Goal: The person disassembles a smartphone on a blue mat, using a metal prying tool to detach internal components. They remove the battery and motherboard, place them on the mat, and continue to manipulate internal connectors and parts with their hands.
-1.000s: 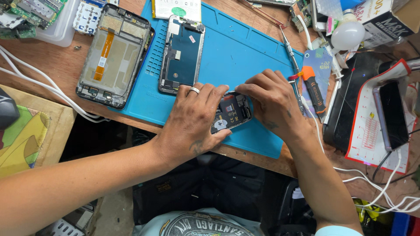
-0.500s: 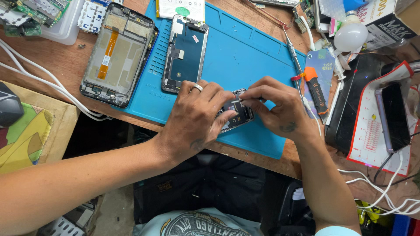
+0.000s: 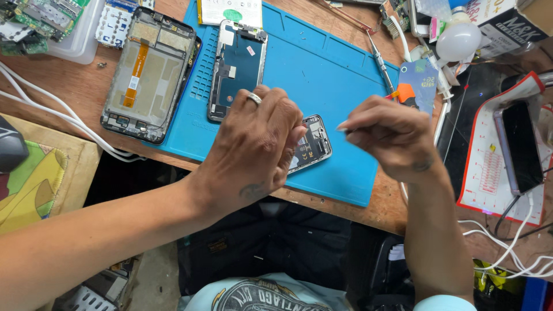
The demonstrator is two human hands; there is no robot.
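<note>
both hands are lifting and drawing apart since half a second ago, when they were pressed together over the small opened phone [image 3: 311,145]; now the right hand [image 3: 387,135] is hovering clear of it to the right, fingers curled in with thumb and forefinger pinched together, though whether anything sits in the pinch is too small to tell; the left hand [image 3: 256,147], wearing a ring, is staying over the phone's left part with fingers bent down toward it, and whether it is actually gripping the phone is hidden by the hand itself; the small opened phone is lying face down on the blue work mat [image 3: 322,75] near its front edge, its inner parts showing, between the two hands; farther back on the mat a second opened phone frame [image 3: 237,66] is lying flat, well apart from the hands; a larger phone frame with an orange flex strip [image 3: 151,72] is resting half on the mat's left edge and half on the wooden table [image 3: 75,86]; a screwdriver [image 3: 383,66] is lying at the mat's right edge; white cables [image 3: 57,118] are running across the table at the left; a dark phone [image 3: 518,147] is lying on a red and white pad at the far right.
</note>
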